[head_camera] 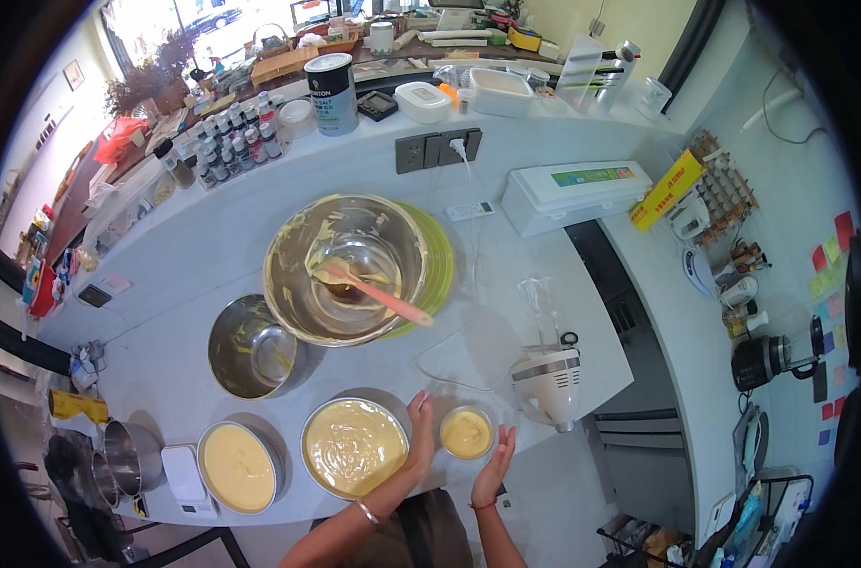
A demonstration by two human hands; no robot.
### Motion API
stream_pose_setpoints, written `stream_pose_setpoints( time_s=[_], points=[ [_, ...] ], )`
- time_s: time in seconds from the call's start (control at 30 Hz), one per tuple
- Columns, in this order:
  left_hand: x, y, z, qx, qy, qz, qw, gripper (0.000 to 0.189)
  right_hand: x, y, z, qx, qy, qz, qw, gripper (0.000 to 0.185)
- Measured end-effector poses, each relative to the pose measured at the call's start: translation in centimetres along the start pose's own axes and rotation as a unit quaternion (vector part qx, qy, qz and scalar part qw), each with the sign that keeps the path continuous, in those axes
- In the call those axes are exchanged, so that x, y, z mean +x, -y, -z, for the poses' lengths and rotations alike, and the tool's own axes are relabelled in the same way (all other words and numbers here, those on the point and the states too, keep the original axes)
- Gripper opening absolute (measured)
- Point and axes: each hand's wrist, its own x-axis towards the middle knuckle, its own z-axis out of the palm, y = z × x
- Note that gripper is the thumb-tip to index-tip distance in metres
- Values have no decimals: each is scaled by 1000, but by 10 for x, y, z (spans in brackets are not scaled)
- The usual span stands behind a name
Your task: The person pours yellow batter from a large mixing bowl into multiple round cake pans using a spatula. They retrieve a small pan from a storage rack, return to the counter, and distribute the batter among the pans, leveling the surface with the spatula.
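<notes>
Between my two hands stands a small round cup of pale yellow batter (pixel 467 433). My left hand (pixel 421 434) is upright at its left side, palm turned toward it, with a small gap. On the cup's right, my right hand (pixel 496 466) has its fingers raised near the rim, holding nothing. Just left of my left hand is a round metal cake pan (pixel 310 474) of glossy yellow batter; my forearm overlaps its edge. Farther left sits another round pan (pixel 280 490) filled with smoother batter.
A large steel bowl (pixel 283 255) with batter smears and a pink spatula (pixel 391 302) rests on a green mat (pixel 437 248). Beside it is a smaller steel bowl (pixel 224 348). A hand mixer (pixel 548 383) stands at right, its cord crossing the table. A white scale (pixel 182 472) is left.
</notes>
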Motion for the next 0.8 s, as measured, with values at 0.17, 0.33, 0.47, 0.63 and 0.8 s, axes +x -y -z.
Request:
stream_pose_setpoints(
  time_s=[0.17, 0.33, 0.47, 0.63, 0.8],
  points=[
    [15, 42, 6, 66, 5, -5, 998, 63, 22, -58, 12, 45, -7, -20, 999, 54],
    [-1, 30, -11, -4, 47, -2, 999, 62, 14, -23, -4, 65, -29, -16, 997, 53],
    [-3, 16, -5, -8, 97, -7, 995, 63, -2, 2, 0, 225, 12, 21, 974, 58],
    [23, 39, 14, 52, 34, 40, 997, 64, 28, -34, 1, 148, -38, -92, 984, 61],
    [6, 34, -1, 26, 40, 51, 998, 66, 33, -20, -13, 191, 28, -100, 976, 60]
  ],
)
